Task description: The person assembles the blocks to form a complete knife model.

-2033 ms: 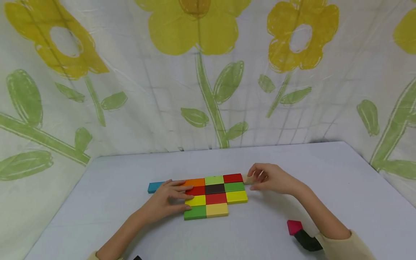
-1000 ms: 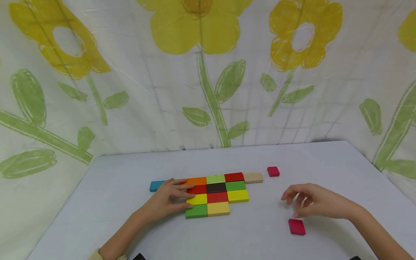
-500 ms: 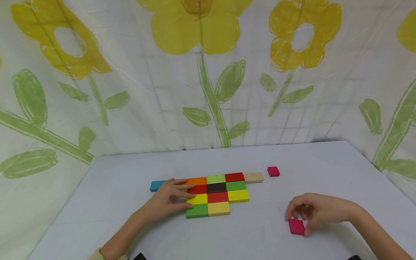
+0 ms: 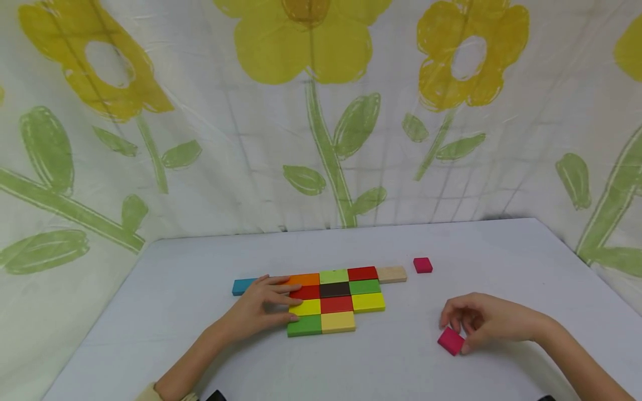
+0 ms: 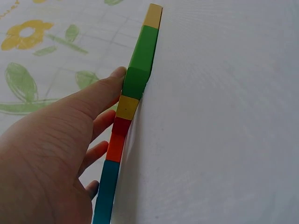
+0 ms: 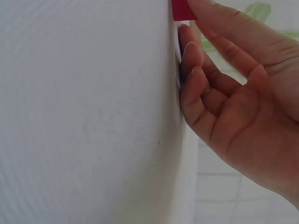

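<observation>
In the head view my left hand (image 4: pixel 253 312) lies with spread fingers on the left side of a flat patch of coloured blocks. Its fingertips touch the orange block (image 4: pixel 306 279), a red block, a yellow block and the green block (image 4: pixel 304 325). In the left wrist view the thumb meets the edge of that green row. My right hand (image 4: pixel 496 322) pinches a small pink-red block (image 4: pixel 451 341) between thumb and finger, low at the white table. The other right fingers curl loosely below, as the right wrist view shows.
A second pink-red block (image 4: pixel 423 265) lies farther back, apart from the patch. A bare wood block (image 4: pixel 392 274) ends the back row on the right, a blue block (image 4: pixel 243 286) on the left. Behind the table (image 4: pixel 210 367) hangs a flowered cloth (image 4: pixel 225 184).
My right hand left the wood block, came nearer and to the right, and took hold of the near pink-red block, which has turned and shifted slightly left. The left hand stays put.
</observation>
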`<state>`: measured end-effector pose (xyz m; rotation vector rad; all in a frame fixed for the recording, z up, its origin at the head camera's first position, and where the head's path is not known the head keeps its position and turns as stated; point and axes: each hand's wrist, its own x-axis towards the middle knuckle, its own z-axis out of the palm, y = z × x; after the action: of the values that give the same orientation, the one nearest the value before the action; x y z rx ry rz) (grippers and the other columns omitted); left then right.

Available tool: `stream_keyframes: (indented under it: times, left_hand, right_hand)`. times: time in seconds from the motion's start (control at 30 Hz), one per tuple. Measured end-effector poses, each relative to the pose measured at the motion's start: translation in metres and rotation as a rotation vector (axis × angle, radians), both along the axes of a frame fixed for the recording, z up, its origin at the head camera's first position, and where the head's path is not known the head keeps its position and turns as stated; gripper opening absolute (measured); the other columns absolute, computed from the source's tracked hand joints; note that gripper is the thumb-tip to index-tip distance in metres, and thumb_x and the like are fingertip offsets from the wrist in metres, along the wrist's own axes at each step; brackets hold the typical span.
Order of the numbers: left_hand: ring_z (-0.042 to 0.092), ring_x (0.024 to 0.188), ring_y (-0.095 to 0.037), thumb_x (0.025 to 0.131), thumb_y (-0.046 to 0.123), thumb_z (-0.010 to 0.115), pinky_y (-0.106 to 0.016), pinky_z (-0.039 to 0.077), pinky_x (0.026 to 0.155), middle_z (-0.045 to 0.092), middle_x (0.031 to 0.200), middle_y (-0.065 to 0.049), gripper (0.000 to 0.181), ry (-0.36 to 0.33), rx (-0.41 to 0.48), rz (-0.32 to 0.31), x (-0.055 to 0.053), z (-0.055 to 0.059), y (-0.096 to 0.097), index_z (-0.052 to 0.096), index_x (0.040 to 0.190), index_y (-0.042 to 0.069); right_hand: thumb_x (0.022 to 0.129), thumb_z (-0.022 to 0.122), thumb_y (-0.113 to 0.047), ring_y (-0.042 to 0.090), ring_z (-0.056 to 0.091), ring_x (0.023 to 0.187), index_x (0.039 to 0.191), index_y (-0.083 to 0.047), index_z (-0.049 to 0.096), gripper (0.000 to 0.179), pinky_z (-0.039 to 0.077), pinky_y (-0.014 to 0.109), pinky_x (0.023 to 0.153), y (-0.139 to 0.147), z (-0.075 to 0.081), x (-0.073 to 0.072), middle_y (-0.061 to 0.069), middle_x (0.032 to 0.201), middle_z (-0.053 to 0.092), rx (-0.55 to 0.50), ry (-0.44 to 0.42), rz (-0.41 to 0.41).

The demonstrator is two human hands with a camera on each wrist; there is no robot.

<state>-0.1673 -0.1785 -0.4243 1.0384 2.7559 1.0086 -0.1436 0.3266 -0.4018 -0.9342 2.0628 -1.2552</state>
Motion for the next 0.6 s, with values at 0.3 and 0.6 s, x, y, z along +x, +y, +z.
stream_keyframes:
  times: [0.3, 0.6]
  left_hand:
    - [0.051, 0.144, -0.042, 0.093, 0.038, 0.082, -0.077, 0.025, 0.117, 0.069, 0.141, -0.004, 0.034, 0.001, -0.01, -0.004, 0.0006, 0.0021, 0.0011, 0.081, 0.123, 0.022]
    - [0.051, 0.144, -0.041, 0.093, 0.038, 0.082, -0.076, 0.025, 0.118, 0.069, 0.141, -0.004, 0.034, -0.002, -0.008, -0.001, 0.0013, 0.0025, 0.0015, 0.081, 0.123, 0.022]
  right_hand:
    - [0.09, 0.078, 0.0, 0.018, 0.065, 0.077, 0.114, -0.007, 0.07, 0.026, 0.053, 0.023, 0.063, -0.0013, -0.0009, -0.0013, 0.014, 0.09, 0.067, -0.027, 0.016, 0.01]
    - [0.091, 0.079, -0.002, 0.016, 0.063, 0.075, 0.112, -0.012, 0.07, 0.025, 0.052, 0.024, 0.062, -0.003, -0.0011, -0.0025, 0.009, 0.091, 0.068, -0.003, 0.105, -0.032]
